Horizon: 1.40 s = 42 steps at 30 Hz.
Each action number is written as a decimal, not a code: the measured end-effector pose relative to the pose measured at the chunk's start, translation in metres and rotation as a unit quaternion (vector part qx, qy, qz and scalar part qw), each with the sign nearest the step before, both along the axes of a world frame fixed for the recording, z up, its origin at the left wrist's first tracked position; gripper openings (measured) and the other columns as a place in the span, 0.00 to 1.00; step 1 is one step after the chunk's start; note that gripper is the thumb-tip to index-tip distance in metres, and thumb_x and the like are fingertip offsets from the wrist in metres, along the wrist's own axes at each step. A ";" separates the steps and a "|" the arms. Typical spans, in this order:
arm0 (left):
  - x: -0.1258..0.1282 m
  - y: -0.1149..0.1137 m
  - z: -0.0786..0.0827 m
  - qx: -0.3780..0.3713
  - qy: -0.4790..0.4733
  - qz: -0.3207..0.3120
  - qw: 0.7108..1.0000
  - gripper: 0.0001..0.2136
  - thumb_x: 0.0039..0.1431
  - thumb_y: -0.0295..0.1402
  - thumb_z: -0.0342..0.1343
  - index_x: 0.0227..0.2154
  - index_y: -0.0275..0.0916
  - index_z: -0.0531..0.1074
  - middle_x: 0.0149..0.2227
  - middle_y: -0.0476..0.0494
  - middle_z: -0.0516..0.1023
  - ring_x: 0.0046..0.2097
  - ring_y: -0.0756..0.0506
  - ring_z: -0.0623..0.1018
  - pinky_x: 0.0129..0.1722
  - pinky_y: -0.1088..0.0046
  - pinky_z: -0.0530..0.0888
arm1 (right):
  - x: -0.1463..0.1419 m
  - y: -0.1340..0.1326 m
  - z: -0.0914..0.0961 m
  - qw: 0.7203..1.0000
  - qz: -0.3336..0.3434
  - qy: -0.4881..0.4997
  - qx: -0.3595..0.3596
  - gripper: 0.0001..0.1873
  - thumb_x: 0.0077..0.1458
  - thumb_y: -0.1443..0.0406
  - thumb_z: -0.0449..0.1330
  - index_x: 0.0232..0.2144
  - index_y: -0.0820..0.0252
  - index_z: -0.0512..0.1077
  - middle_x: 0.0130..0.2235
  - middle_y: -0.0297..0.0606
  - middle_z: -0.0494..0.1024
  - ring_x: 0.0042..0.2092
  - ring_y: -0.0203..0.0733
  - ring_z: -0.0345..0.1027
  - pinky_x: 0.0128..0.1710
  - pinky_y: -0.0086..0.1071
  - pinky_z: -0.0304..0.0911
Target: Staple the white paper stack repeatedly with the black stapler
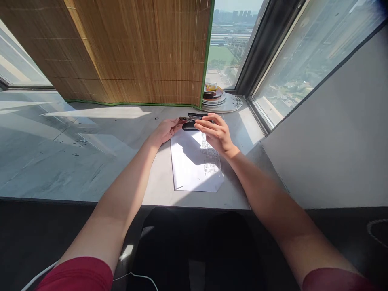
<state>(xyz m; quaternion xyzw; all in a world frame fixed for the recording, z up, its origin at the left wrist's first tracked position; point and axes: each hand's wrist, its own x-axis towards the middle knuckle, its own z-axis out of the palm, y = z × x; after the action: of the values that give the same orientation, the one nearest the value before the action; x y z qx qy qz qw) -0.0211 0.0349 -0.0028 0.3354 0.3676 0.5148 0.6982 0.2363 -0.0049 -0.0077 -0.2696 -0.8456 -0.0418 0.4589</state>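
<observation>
Stretching nine-to-three, this long black stapler sits pinched at nine by the left hand, the curled right hand gripping at three, white printed paper towards six!

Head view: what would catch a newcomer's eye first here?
Most striking is the broad brown slatted blind with green edging, filling the top left and centre. Below its right end, the bare left hand and bare right hand hold a long black stapler-like object over a white printed paper sheet. Just beyond, a stack of round plates stands in the window corner.
</observation>
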 end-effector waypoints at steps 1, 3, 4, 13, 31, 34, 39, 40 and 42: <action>0.000 0.000 0.000 -0.003 0.005 0.004 1.000 0.11 0.76 0.21 0.54 0.45 0.29 0.83 0.41 0.36 0.88 0.45 0.47 0.88 0.51 0.77 0.85 | -0.001 -0.001 0.001 1.000 0.000 -0.008 -0.001 0.14 0.74 0.52 0.62 0.55 0.38 0.83 0.53 0.34 0.88 0.57 0.52 0.78 0.67 0.64 0.71; 0.001 0.000 0.001 -0.010 0.015 0.012 1.000 0.10 0.75 0.21 0.56 0.45 0.28 0.84 0.41 0.35 0.88 0.45 0.47 0.88 0.55 0.76 0.84 | -0.002 -0.002 0.001 1.000 -0.003 -0.029 -0.003 0.14 0.75 0.53 0.61 0.55 0.39 0.84 0.53 0.35 0.88 0.58 0.51 0.78 0.68 0.62 0.71; 0.001 0.000 0.001 -0.012 0.020 0.012 1.000 0.10 0.75 0.21 0.56 0.44 0.28 0.84 0.41 0.35 0.88 0.45 0.47 0.88 0.56 0.76 0.84 | -0.002 -0.003 0.002 0.999 -0.005 -0.039 -0.003 0.14 0.75 0.54 0.60 0.55 0.40 0.84 0.53 0.35 0.87 0.58 0.51 0.78 0.68 0.61 0.71; -0.002 0.003 -0.004 0.005 0.021 -0.003 1.000 0.08 0.73 0.21 0.59 0.43 0.29 0.85 0.43 0.35 0.89 0.48 0.46 0.88 0.58 0.75 0.83 | -0.003 -0.002 0.002 0.999 0.004 -0.039 -0.010 0.11 0.74 0.56 0.62 0.53 0.37 0.84 0.54 0.32 0.86 0.59 0.51 0.77 0.70 0.61 0.70; -0.001 0.003 0.001 -0.044 0.009 0.031 0.998 0.15 0.68 0.18 0.56 0.52 0.29 0.82 0.41 0.36 0.88 0.47 0.44 0.89 0.56 0.72 0.85 | -0.007 -0.005 0.005 0.999 0.001 0.009 -0.043 0.16 0.76 0.51 0.56 0.50 0.40 0.83 0.50 0.35 0.87 0.58 0.53 0.76 0.65 0.63 0.72; 0.000 0.002 0.001 -0.039 0.008 0.029 0.999 0.18 0.66 0.14 0.53 0.52 0.28 0.82 0.42 0.36 0.88 0.49 0.44 0.88 0.58 0.73 0.84 | -0.004 -0.002 -0.001 0.996 -0.032 0.063 -0.048 0.13 0.74 0.54 0.59 0.52 0.39 0.83 0.49 0.36 0.87 0.56 0.56 0.75 0.64 0.66 0.71; -0.002 0.002 -0.002 -0.009 -0.004 0.005 1.000 0.17 0.70 0.14 0.52 0.53 0.28 0.82 0.45 0.33 0.87 0.53 0.43 0.88 0.59 0.75 0.83 | 0.008 0.010 -0.013 0.962 -0.081 0.237 -0.113 0.15 0.67 0.53 0.65 0.53 0.46 0.83 0.48 0.39 0.85 0.53 0.55 0.75 0.59 0.58 0.73; -0.002 0.002 -0.003 -0.005 -0.004 0.007 1.000 0.17 0.70 0.15 0.52 0.53 0.28 0.82 0.44 0.33 0.87 0.52 0.44 0.88 0.59 0.75 0.83 | 0.010 0.013 -0.015 0.953 -0.067 0.261 -0.136 0.17 0.65 0.51 0.66 0.53 0.48 0.83 0.47 0.39 0.84 0.51 0.53 0.76 0.56 0.54 0.74; -0.003 0.002 -0.003 -0.007 0.002 0.019 1.000 0.16 0.70 0.16 0.54 0.53 0.30 0.82 0.43 0.36 0.87 0.50 0.45 0.89 0.58 0.75 0.83 | 0.014 0.021 -0.020 0.939 -0.019 0.285 -0.189 0.22 0.61 0.47 0.69 0.51 0.51 0.82 0.45 0.39 0.84 0.47 0.49 0.76 0.52 0.48 0.75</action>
<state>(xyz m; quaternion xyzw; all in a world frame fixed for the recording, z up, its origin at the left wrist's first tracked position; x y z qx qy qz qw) -0.0240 0.0373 -0.0057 0.3245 0.3787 0.5247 0.6899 0.2498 0.0159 -0.0280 -0.3681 -0.6663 0.1889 0.6204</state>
